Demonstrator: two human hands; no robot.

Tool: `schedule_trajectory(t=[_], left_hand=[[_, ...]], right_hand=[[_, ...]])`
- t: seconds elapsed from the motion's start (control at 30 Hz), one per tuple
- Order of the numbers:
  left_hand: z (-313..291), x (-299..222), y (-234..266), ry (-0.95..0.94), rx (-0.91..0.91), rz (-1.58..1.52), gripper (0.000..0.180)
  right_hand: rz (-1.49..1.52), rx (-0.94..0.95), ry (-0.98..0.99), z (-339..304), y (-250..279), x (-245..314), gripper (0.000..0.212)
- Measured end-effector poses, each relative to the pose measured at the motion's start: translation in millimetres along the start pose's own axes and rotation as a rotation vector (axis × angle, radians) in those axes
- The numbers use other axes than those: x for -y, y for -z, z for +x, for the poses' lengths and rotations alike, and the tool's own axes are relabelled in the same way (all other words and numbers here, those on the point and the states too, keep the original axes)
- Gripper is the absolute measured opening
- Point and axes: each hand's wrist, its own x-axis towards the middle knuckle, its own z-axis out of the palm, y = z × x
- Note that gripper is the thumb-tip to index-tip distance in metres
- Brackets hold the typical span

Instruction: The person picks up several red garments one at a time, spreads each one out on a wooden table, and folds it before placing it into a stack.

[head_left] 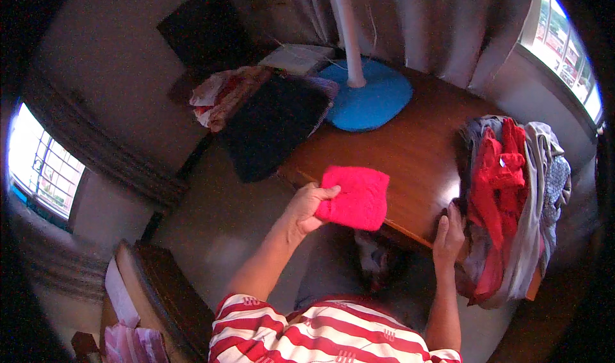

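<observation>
A person in a red-and-white striped shirt (320, 328) holds a folded pink cloth (355, 199) at the front edge of a brown wooden table (410, 151). The left hand (309, 209) grips its left side, thumb pressed on top, the other fingers largely hidden beneath. The right hand (450, 235) appears open and gripping nothing, fingers extended beside a pile of clothes (503, 171) at the table's right end; whether it touches the pile cannot be told.

The fuzzy-looking cloth is probably light, soft and hard to damage, with little slip; its layers could fan open if pinched by one alone. A hold through the whole fold, with a palm under the free right side, should keep it square.

The table's front edge runs just beneath the cloth. The best room to move appears to be the stretch of tabletop between the pile and the blue round base (378, 103) of a stand, with dark cloth (275, 129) crowding the left.
</observation>
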Motion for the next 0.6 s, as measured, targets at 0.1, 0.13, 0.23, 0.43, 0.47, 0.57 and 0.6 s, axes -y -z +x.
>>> schedule_trajectory(t=[0.1, 0.13, 0.23, 0.43, 0.47, 0.57, 0.6], left_hand=[[-12.4, -3.7, -6.6, -0.085, -0.058, -0.125, 0.035], [-13.3, -12.0, -1.9, -0.129, -0.064, -0.142, 0.035], [-21.1, -41.2, 15.4, -0.261, -0.114, -0.170, 0.035], [-38.2, -119.5, 56.7, -0.600, -0.340, -0.301, 0.036], [-38.6, -137.4, 77.9, -0.714, -0.416, -0.238, 0.038], [-46.8, -205.9, 127.5, -0.964, -0.834, -0.042, 0.037], [-46.8, -233.4, 148.2, -1.040, -0.902, 0.040, 0.039]], right_hand=[[-0.242, -0.063, 0.120, 18.0, 5.0, 9.0, 0.047], [-0.321, -0.010, 0.190, 19.2, -2.1, 37.2, 0.050], [-0.386, 0.194, 0.382, 39.7, -52.0, 94.8, 0.063], [-0.508, 0.443, 0.443, 71.9, -115.9, 101.2, 0.080], [-0.517, 0.499, 0.410, 72.4, -118.9, 102.1, 0.082], [-0.575, 0.565, 0.386, 71.3, -127.2, 106.7, 0.086], [-0.589, 0.584, 0.380, 71.3, -127.3, 107.0, 0.085]])
